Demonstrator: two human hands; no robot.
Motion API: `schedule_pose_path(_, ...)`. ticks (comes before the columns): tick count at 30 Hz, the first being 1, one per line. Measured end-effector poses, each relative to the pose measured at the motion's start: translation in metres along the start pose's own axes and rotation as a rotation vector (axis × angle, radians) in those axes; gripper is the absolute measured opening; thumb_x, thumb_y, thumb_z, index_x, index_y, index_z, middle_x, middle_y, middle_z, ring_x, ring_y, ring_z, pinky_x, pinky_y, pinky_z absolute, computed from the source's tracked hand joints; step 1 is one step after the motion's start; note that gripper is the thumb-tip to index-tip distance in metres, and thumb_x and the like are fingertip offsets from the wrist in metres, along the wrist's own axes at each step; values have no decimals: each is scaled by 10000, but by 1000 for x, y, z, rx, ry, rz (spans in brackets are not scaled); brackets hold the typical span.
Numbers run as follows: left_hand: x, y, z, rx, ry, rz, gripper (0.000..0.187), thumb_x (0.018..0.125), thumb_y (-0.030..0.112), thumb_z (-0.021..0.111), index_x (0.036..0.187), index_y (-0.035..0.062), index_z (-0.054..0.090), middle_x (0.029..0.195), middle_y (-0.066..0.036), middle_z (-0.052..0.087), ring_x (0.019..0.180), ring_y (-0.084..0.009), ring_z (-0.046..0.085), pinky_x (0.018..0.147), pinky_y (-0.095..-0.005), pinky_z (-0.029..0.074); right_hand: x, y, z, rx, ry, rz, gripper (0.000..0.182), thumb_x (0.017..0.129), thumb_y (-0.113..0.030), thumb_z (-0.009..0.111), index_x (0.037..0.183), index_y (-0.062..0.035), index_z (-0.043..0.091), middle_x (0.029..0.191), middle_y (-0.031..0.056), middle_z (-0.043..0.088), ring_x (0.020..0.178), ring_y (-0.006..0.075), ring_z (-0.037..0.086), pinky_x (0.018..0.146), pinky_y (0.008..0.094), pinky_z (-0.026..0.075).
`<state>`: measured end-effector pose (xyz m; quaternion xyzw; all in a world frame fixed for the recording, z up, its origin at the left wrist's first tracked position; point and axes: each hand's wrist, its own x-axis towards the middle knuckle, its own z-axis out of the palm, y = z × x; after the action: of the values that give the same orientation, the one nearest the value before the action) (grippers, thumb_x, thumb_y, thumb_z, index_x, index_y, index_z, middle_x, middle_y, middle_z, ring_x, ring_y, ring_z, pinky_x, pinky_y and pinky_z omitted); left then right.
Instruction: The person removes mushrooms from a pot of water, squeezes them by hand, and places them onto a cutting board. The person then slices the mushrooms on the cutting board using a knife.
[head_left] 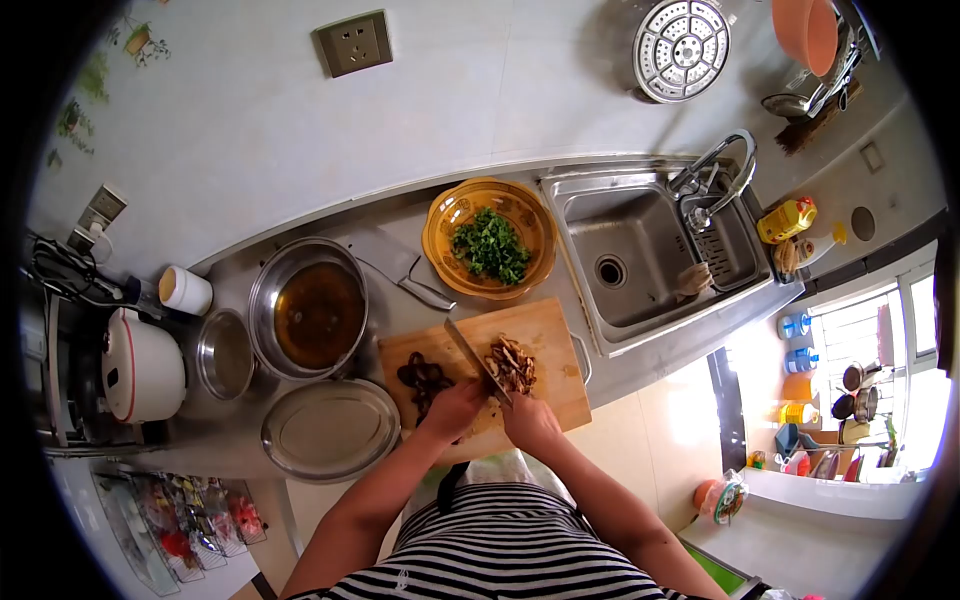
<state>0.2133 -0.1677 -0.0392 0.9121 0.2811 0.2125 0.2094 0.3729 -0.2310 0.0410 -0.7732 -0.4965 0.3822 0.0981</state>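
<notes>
My right hand point(530, 420) is closed around the handle of a kitchen knife point(468, 350), whose blade slants up and left across the wooden cutting board point(555, 330). Close against the left side of the blade, my left hand point(458, 407) has its fingers curled down; what they press on is hidden. Dark, whole-looking pieces that resemble soaked mushrooms point(420, 375) lie left of the blade. On its right is a pile of thin brown slices point(512, 365).
A yellow bowl point(540, 245) of chopped greens stands behind the board, near a metal utensil point(425, 292). Leftward are a steel basin point(262, 330) of brown liquid, a smaller bowl point(225, 355), an oval tray point(330, 430) and a rice cooker point(150, 365). The sink point(620, 240) is right.
</notes>
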Motion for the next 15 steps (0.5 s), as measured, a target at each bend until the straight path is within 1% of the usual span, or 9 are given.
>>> schedule_pose_path(4, 1, 3, -2, 30, -27, 12, 237, 744, 98, 593, 969, 104, 669, 1051, -39, 631, 938, -248, 611, 694, -334, 537, 5, 1, 4, -43, -58, 40, 266, 885, -269, 510, 924, -21, 596, 847, 281, 620, 860, 449, 594, 771, 543, 455)
schedule_pose_path(6, 2, 3, -6, 36, -23, 18, 236, 737, 96, 596, 961, 99, 670, 1038, -41, 634, 938, -247, 611, 686, -332, 536, 19, 6, 11, 20, 22, -86, 258, 883, -265, 520, 902, -17, 588, 822, 275, 620, 827, 454, 595, 751, 544, 458)
schedule_pose_path(7, 3, 3, -7, 46, -17, 30, 233, 728, 93, 602, 951, 92, 669, 1016, -43, 638, 931, -244, 612, 691, -334, 533, 19, 6, 12, 22, 26, -87, 258, 883, -265, 520, 902, -17, 588, 822, 275, 620, 827, 454, 595, 751, 544, 458)
schedule_pose_path(9, 6, 3, -12, 60, -10, 42, 230, 719, 91, 608, 941, 84, 669, 993, -45, 641, 923, -242, 612, 696, -335, 530, 16, 5, 10, 39, 124, -48, 268, 885, -270, 521, 889, -10, 588, 783, 269, 619, 783, 453, 598, 730, 541, 465)
schedule_pose_path(11, 4, 7, -19, 68, 157, 94, 211, 679, 85, 593, 880, 60, 651, 955, -36, 620, 890, -232, 593, 733, -339, 525, 4, 6, 2, 42, 113, -61, 276, 883, -274, 525, 880, -6, 591, 774, 267, 618, 772, 454, 599, 722, 539, 466)
schedule_pose_path(13, 2, 9, -33, 115, 163, 68, 203, 680, 96, 612, 875, 62, 653, 954, -45, 610, 907, -236, 582, 757, -344, 511, -4, 8, -3, 46, 115, -62, 283, 882, -277, 529, 871, -2, 594, 766, 265, 618, 762, 455, 599, 714, 537, 468)
schedule_pose_path(15, 2, 13, -43, 170, 175, 40, 196, 680, 108, 630, 870, 63, 655, 952, -55, 600, 923, -239, 570, 782, -350, 497, -10, 10, -2, 42, 28, -66, 299, 876, -286, 539, 882, 6, 607, 788, 261, 625, 773, 456, 601, 721, 525, 471)
